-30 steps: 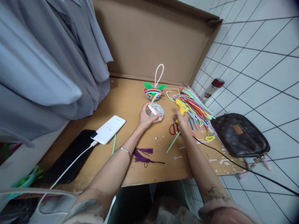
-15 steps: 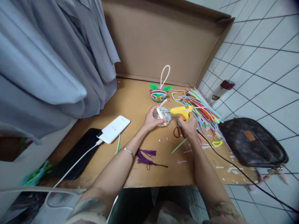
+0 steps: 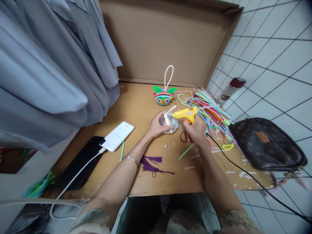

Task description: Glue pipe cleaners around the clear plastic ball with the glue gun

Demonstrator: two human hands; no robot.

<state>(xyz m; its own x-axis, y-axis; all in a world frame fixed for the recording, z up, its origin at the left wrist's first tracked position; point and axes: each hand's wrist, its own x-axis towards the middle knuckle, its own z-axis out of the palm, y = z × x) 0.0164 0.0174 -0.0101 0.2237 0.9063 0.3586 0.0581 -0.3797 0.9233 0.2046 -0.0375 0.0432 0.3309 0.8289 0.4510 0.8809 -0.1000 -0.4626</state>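
My left hand (image 3: 156, 124) is closed around a clear, rounded ball (image 3: 172, 124) with bluish pieces on its right side and a pale strip across it. A white stem sticks up from the ball's top. In my right hand (image 3: 195, 127) is a yellow glue gun (image 3: 184, 113), its nozzle pointing left and at the ball's upper part. Whether the tip touches the ball is too small to tell. Behind them stands a colourful animal-faced ornament (image 3: 163, 97) with green ears and a white loop.
Many coloured pipe cleaners (image 3: 212, 109) lie at the right, near a brown bag (image 3: 266, 144) and a bottle (image 3: 232, 89). Red-handled scissors (image 3: 183, 136) lie below the glue gun. Purple tassels (image 3: 151, 165) are in front; a white power bank (image 3: 118, 136) and black tablet (image 3: 80, 162) lie left.
The glue gun has shifted slightly left and up across the ball, its nozzle now nearer the pale strip. The camera view has moved a little.
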